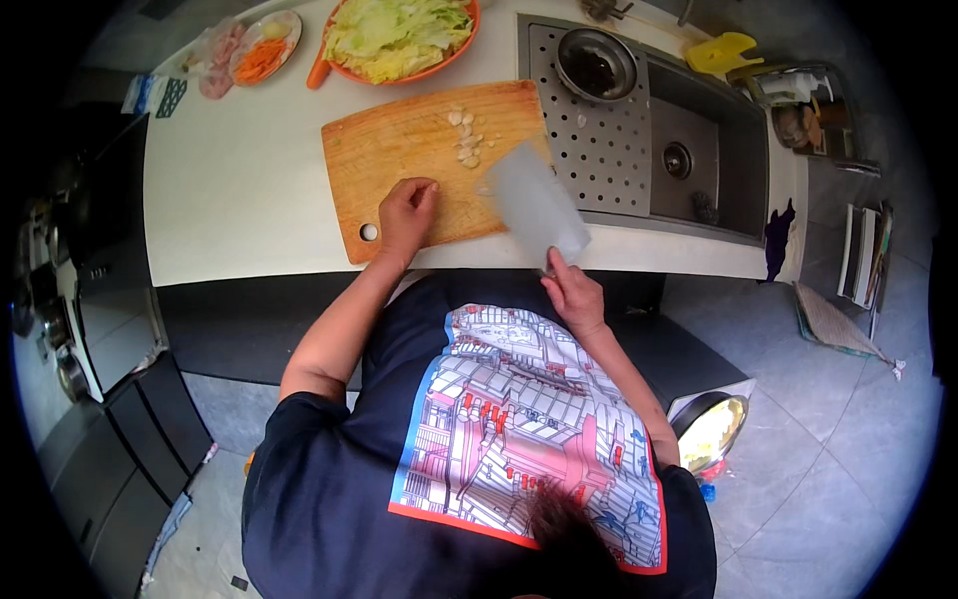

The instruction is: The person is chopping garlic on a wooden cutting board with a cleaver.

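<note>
On the white counter lies a wooden cutting board (404, 150). My right hand (576, 296) grips the handle of a broad-bladed cleaver (535, 198), whose blurred blade slants over the board's right edge. My left hand (408, 217), fingers curled, is over the lower left part of the board; whether something small is between thumb and fingers cannot be seen. Pale pieces that look like garlic cloves (467, 138) lie in a loose group on the board, up and left of the blade. A hole shows in the board's lower left corner.
Behind the board stands an orange bowl (441, 73) of torn cabbage leaves. A plate (293, 52) with shredded carrot is at the back left, beside bagged meat (217, 64). To the right, a metal bowl (625, 71) rests on the perforated tray (599, 176) beside the sink (692, 202).
</note>
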`<state>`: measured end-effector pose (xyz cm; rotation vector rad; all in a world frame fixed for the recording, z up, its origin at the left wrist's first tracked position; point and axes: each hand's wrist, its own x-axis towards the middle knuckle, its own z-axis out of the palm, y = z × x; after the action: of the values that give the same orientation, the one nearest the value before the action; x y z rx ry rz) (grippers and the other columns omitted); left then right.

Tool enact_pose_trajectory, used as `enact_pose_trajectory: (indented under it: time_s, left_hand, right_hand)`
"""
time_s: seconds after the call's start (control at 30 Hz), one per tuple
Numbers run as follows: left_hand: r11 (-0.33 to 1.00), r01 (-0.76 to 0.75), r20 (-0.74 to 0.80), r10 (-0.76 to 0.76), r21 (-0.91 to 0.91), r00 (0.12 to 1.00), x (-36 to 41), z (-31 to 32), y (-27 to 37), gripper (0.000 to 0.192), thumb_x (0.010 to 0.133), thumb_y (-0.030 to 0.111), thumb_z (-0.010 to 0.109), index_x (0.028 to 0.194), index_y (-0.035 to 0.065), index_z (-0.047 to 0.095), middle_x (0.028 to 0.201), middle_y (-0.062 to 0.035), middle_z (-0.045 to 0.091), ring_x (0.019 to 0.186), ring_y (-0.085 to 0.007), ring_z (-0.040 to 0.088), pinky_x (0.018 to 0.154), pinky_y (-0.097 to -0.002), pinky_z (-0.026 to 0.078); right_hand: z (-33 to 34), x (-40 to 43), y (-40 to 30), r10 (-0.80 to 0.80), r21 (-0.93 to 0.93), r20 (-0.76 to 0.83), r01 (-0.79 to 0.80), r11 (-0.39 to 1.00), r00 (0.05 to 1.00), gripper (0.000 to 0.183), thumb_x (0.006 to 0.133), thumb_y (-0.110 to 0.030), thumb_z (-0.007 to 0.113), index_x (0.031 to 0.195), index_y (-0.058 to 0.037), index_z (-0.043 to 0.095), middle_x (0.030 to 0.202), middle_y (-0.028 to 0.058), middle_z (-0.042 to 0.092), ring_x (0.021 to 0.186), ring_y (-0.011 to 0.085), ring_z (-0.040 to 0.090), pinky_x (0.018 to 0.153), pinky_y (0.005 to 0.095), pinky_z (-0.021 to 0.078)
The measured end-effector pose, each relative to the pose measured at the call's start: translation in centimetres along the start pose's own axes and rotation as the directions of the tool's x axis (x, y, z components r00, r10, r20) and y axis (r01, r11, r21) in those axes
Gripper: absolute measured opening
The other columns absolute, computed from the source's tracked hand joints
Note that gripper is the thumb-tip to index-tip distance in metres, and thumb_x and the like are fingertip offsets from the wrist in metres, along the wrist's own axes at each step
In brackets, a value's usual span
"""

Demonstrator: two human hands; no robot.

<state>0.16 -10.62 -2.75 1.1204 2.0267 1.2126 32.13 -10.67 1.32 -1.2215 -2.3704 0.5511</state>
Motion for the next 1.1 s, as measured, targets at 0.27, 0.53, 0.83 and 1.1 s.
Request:
enact_pose_trajectory:
  time_s: [0.27,0.53,0.83,1.1]
  left_hand:
    - [0.952,-0.274,0.027,0.273,0.134,0.962,-0.1,0.8,1.3,0.011,0.079,0.013,0.073,0.088,0.0074,0.071,0.080,-0.0075,0.065,0.074,-0.0257,0.061,0.068,-0.0367,0.050]
    - [0.730,-0.642,0.234,0.598,0.235,0.766,1.7,5.4,3.9,0.011,0.074,0.017,0.072,0.084,0.0135,0.070,0.084,-0.0034,0.062,0.084,-0.0243,0.058,0.070,-0.0399,0.042]
    - [0.731,-0.552,0.194,0.521,0.400,0.831,5.4,3.4,4.2,0.011,0.077,0.020,0.073,0.084,0.0119,0.071,0.085,-0.0044,0.063,0.086,-0.0252,0.059,0.072,-0.0400,0.044]
    - [0.899,-0.335,0.082,0.325,0.281,0.942,-0.5,-4.0,-0.5,0.017,0.075,0.010,0.072,0.091,0.0051,0.070,0.088,-0.0130,0.064,0.086,-0.0330,0.061,0.078,-0.0426,0.049]
  right_hand:
    - [-0.8,-0.5,1.0,0.110,-0.140,0.262,-0.075,0.987,0.959,0.053,0.090,-0.031,0.065,0.139,-0.0233,0.049,0.084,0.0095,0.066,0.070,0.0291,0.066,0.060,0.0402,0.0538]
    - [-1.4,-0.6,1.2,0.264,-0.008,0.081,-0.264,0.964,0.961,0.052,0.091,-0.025,0.064,0.140,-0.0181,0.049,0.094,0.0122,0.069,0.081,0.0313,0.068,0.069,0.0407,0.0555]
    - [-0.1,-1.0,0.8,0.266,0.026,0.088,-0.269,0.963,0.960,0.052,0.090,-0.028,0.065,0.139,-0.0183,0.050,0.098,0.0117,0.070,0.082,0.0297,0.069,0.070,0.0396,0.0564]
    - [-0.5,-1.7,1.8,0.194,-0.117,0.158,-0.176,0.977,0.968,0.052,0.090,-0.033,0.063,0.139,-0.0201,0.050,0.082,0.0079,0.066,0.069,0.0272,0.066,0.060,0.0395,0.0542]
